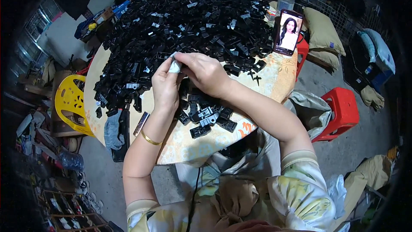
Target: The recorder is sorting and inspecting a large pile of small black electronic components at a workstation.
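Note:
Both my hands meet above the round table (184, 150), near the front of a big heap of small black plastic parts (189, 25). My left hand (164, 85) is closed in a pinch, with a pale whitish patch (174, 66) at its thumb and fingertips. Whether that is a wrap on the finger or a loose scrap, I cannot tell. Against it, my right hand (207, 74) curls with fingers bent, and what it grips is hidden. Below the hands lies a smaller group of black parts (199, 131), with a grey and silver piece (207, 116) on top.
A phone (288, 32) stands at the table's right edge before a clear bottle (286, 0). A grey cloth (113, 131) hangs at the left edge. A yellow chair (71, 103) is to the left, a red stool (341, 114) and stuffed sacks (324, 30) to the right.

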The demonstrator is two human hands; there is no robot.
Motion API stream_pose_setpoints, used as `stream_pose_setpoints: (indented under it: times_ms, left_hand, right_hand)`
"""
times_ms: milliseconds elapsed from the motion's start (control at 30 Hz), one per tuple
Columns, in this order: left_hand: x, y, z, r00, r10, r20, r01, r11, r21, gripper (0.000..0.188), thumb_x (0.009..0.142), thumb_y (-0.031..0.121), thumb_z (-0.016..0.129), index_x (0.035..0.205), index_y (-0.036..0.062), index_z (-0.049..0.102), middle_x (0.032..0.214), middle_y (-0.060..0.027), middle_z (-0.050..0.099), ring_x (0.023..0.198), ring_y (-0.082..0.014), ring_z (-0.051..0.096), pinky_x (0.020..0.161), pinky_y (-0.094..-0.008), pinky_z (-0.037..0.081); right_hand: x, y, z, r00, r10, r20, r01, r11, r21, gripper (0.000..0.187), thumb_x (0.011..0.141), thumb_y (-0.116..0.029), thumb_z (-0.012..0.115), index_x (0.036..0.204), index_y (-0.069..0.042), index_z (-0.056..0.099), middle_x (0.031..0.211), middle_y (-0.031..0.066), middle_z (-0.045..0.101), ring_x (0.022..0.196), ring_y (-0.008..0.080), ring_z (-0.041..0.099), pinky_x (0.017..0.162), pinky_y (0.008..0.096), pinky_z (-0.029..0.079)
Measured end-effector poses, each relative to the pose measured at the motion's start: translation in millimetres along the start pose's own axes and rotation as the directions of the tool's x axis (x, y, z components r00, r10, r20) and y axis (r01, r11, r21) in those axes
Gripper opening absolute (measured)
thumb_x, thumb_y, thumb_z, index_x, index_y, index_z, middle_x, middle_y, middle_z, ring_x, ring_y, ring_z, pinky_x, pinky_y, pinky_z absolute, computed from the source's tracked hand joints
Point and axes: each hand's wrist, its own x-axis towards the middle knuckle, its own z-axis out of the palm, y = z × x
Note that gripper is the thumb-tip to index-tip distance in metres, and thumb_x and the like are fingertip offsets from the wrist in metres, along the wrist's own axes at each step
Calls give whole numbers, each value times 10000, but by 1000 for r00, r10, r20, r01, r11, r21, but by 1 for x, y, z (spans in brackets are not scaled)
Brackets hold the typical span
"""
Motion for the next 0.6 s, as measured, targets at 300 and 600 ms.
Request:
stream_pose_setpoints:
  times_ms: [300, 600]
  left_hand:
    - [9, 45, -46, 979, 67, 191, -180, 721, 669, 401, 804, 59, 612, 1178, -7, 483, 748, 7, 513, 662, -68, 464, 642, -217, 431]
    - [-4, 51, -81, 840, -421, 342, -220, 313, 924, 231, 782, 168, 653, 942, 12, 595, 757, -25, 588, 682, -87, 492, 633, -271, 430]
  right_hand:
    - [-4, 46, -18, 918, 397, 12, -396, 917, -51, 174, 807, -105, 603, 962, -28, 624, 851, 110, 632, 740, 198, 619, 656, 294, 496]
    - [-28, 56, 19, 831, 258, 492, -56, 920, -388, 382, 772, -22, 487, 1151, -35, 528, 1186, 82, 533, 1104, 254, 465, 950, 451, 333]
